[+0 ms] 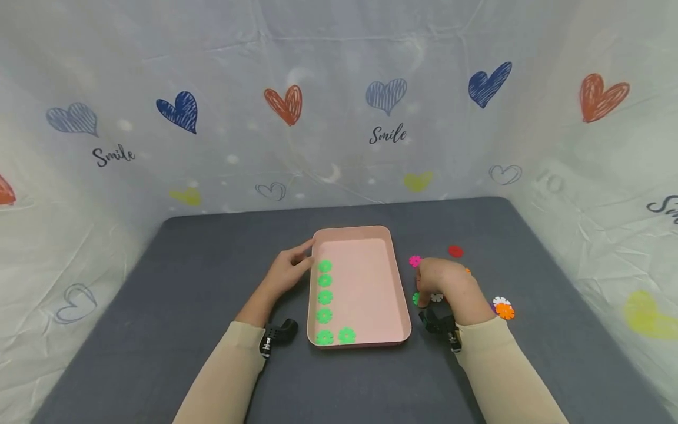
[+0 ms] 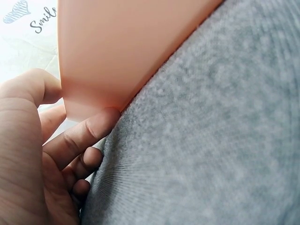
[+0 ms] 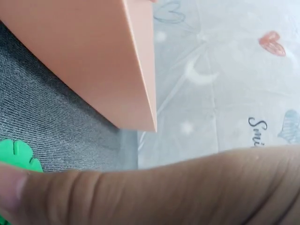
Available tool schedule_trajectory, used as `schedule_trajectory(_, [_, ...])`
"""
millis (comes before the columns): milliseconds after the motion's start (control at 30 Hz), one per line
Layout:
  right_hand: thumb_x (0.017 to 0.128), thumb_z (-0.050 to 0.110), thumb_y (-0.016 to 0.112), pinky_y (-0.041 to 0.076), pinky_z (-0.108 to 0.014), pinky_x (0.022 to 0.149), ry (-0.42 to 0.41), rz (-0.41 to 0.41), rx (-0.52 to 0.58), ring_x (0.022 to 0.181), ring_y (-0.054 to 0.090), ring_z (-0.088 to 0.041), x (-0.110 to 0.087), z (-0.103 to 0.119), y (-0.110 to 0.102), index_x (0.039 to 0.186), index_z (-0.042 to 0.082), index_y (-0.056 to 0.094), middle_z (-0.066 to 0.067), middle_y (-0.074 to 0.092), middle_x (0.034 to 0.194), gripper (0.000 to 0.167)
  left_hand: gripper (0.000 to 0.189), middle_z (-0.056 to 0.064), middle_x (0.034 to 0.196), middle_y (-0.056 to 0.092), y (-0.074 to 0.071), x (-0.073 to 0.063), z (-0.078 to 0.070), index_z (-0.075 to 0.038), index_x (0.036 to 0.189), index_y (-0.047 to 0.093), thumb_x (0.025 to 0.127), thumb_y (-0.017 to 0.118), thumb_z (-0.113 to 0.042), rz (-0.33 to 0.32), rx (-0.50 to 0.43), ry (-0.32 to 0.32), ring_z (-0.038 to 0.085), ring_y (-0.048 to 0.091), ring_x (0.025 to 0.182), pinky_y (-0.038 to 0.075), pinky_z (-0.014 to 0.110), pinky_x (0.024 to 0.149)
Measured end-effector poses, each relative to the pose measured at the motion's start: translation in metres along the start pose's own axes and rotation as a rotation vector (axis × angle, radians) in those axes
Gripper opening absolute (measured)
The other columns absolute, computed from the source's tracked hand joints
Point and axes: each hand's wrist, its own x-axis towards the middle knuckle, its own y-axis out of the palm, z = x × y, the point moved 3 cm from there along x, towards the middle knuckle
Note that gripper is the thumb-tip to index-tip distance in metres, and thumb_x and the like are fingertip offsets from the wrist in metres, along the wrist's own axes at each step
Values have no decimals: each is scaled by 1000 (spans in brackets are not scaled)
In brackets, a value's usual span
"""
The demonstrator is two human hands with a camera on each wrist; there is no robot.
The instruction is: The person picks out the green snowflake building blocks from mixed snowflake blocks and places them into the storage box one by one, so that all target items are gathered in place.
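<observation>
A shallow pink tray (image 1: 371,282) sits in the middle of the table, with several green notched, flower-shaped discs (image 1: 325,297) lined up along its left side and another green disc (image 1: 346,335) at the front. My left hand (image 1: 288,268) holds the tray's far-left corner, thumb and fingertips against its wall (image 2: 122,51). To the right of the tray, my right hand (image 1: 442,280) reaches down with curled fingers and pinches a green disc (image 3: 16,153). The thumb covers part of that disc in the right wrist view.
Around the right hand lie a pink disc (image 1: 415,261), a red disc (image 1: 455,251) and a white disc (image 1: 436,297). Farther right, an orange disc (image 1: 505,311) overlaps others. A printed curtain (image 1: 333,153) hangs behind the dark grey table (image 1: 212,265).
</observation>
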Motion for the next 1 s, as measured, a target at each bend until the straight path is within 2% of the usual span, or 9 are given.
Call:
schedule_trajectory(167, [79,4,79,25,-27,52,-43,28,120,53,25,-9,-3,-2,-3,53,19,43,6,31,55,47,53,3,72,62,-1,0,-1,-19,153,52,102,63,-21,-8,-6,0,17,45,59,37,32,60])
schedule_trajectory(300, [84,4,71,29,-29,51,-116,-1,270,50,29,-11,-13,-3,-15,58,14,51,4,37,57,34,53,2,71,62,0,-1,0,-19,153,52,102,63,-22,-4,5,-3,17,46,59,38,32,59])
schedule_trajectory(367, [88,7,72,35,-31,53,-173,-50,347,52,37,-14,-19,-1,-23,67,11,58,1,44,59,25,54,2,71,62,0,-1,0,-18,154,51,102,63,-23,-2,8,-3,17,46,59,38,31,59])
schedule_trajectory(467, [91,11,76,50,-39,64,-268,-110,486,62,57,-23,-24,10,-31,90,3,65,-4,56,68,13,54,3,71,62,0,0,0,-18,154,51,102,63,-22,-2,0,-2,17,46,60,38,31,59])
schedule_trajectory(600, [90,6,78,57,-49,81,-375,-103,696,81,71,-37,-22,35,-27,117,-3,65,-11,68,84,31,53,3,73,63,-1,0,-1,-19,153,52,102,63,-21,-2,-13,-2,17,46,60,38,33,60])
schedule_trajectory(700, [91,2,76,58,-48,83,-395,-74,780,86,73,-37,-15,54,-14,123,-4,68,-14,73,92,33,53,3,75,65,-1,1,0,-19,154,51,102,63,-21,0,-12,-3,18,48,61,39,34,62])
schedule_trajectory(833, [89,-1,76,59,-36,78,-402,-58,662,79,72,-22,-5,74,8,121,-1,74,-7,73,87,32,54,3,76,67,1,2,1,-19,154,51,101,63,-21,-2,-5,-3,19,52,64,40,35,64])
schedule_trajectory(933, [84,-2,80,54,-27,72,-442,-88,449,75,64,-11,0,86,24,113,1,78,1,69,80,29,54,3,75,66,1,2,1,-18,154,51,101,63,-22,-4,1,1,20,51,64,40,35,63])
schedule_trajectory(1000, [81,-3,81,49,-26,68,-469,-114,335,73,58,-9,4,92,34,107,3,80,5,67,77,27,54,3,74,65,1,2,1,-19,154,51,101,63,-22,-5,4,2,19,51,63,39,35,62])
